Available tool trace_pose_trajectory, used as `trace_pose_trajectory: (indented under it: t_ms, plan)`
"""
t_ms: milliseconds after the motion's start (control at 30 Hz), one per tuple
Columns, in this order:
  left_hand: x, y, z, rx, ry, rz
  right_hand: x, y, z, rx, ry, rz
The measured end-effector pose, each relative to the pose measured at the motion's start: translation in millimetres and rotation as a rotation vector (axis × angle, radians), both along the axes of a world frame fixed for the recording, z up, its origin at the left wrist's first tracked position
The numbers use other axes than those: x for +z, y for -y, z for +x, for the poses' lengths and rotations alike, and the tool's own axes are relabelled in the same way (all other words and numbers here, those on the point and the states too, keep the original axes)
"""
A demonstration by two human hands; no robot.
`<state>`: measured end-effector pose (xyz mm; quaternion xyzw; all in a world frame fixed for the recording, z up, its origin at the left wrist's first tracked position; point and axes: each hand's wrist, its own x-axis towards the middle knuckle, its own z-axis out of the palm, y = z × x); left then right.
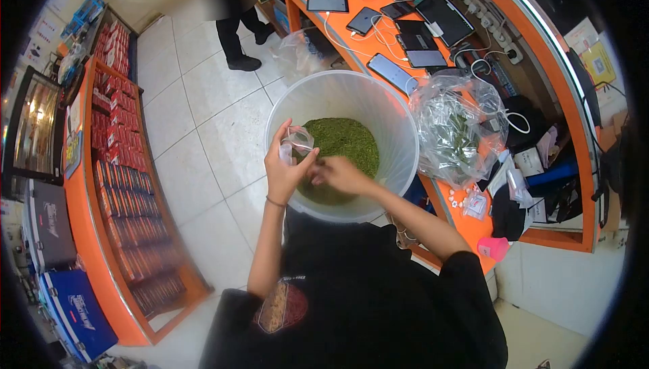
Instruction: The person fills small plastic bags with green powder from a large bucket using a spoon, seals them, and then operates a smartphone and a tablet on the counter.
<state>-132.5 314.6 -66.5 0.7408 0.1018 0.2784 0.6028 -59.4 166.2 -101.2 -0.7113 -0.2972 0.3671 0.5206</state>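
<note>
While holding a small clear bag [302, 137] in the left hand [284, 168] above the left side of the tub [404, 136], seems to be gathering green flakes [351, 140] inside it with the right hand [340, 176], too blurred to tell its grip, and probably next needs the bag kept open.

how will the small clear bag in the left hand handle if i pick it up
The small clear bag is probably floppy, as its film looks thin and creased. It is likely light, seemingly just see-through plastic in the left hand. Its glossy highlights suggest it may be slippery.
</note>
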Motion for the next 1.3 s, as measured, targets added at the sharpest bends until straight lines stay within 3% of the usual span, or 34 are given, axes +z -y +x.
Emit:
trace_pose_trajectory:
  t_ms: [33, 100, 200, 300, 500, 567, 633, 667, 833, 933, 1067, 1167, 1233, 1267, 1300]
  plan:
    - [2.4, 0.7, -1.1, 0.011, -0.003, -0.002, 17.8, 8.5, 8.7, -0.018, -0.068, -0.012]
    - [8.4, 2.1, -2.7, 0.012, -0.051, 0.025, -1.9, 32.8, 25.9, -0.083, -0.288, 0.235]
    - [10.4, 5.4, -2.1, 0.048, -0.035, -0.084, 21.3, 67.4, 37.2, -0.207, -0.416, 0.207]
    - [12.8, 5.1, -0.6, 0.102, -0.001, 0.029, 35.6, 93.9, 38.8, -0.427, -0.468, 0.315]
    - [27.5, 15.5, 4.6, 0.080, -0.068, 0.076, 55.8, 122.5, 24.2, -0.786, -0.308, 0.590]
    - [24.7, 16.3, 8.3, 0.069, -0.093, 0.128, 79.6, 112.7, 5.0, -0.945, -0.035, 0.633]
    - [16.5, 16.4, 14.5, 0.044, -0.072, 0.498, 96.2, 102.8, -11.3, -0.943, 0.081, 0.617]
    - [15.3, 19.7, 17.8, 0.063, -0.053, 0.572, 103.8, 95.1, -21.8, -0.904, 0.266, 0.610]
    - [16.1, 30.3, 23.8, -0.013, -0.139, 0.502, 107.2, 83.0, -47.0, -0.489, 0.964, 0.380]
    - [6.0, 30.5, 26.3, -0.055, -0.171, 0.469, 103.7, 81.4, -51.5, -0.347, 1.061, 0.381]
    - [6.0, 32.2, 22.6, -0.093, -0.236, 0.389, 98.8, 89.9, -53.7, -0.323, 1.056, 0.402]
    - [24.3, 36.5, 16.8, -0.093, -0.298, 0.298, 86.1, 97.3, -48.5, -0.478, 1.101, 0.420]
    - [19.5, 34.2, 16.7, -0.081, -0.274, 0.305, 81.4, 103.5, -41.9, -0.397, 0.945, 0.077]
    - [17.1, 33.9, 14.1, -0.072, -0.254, 0.310, 75.6, 110.3, -40.9, -0.199, 0.748, -0.291]
    - [18.6, 34.4, 10.3, -0.075, -0.256, 0.314, 75.9, 107.9, -42.8, -0.203, 0.745, -0.288]
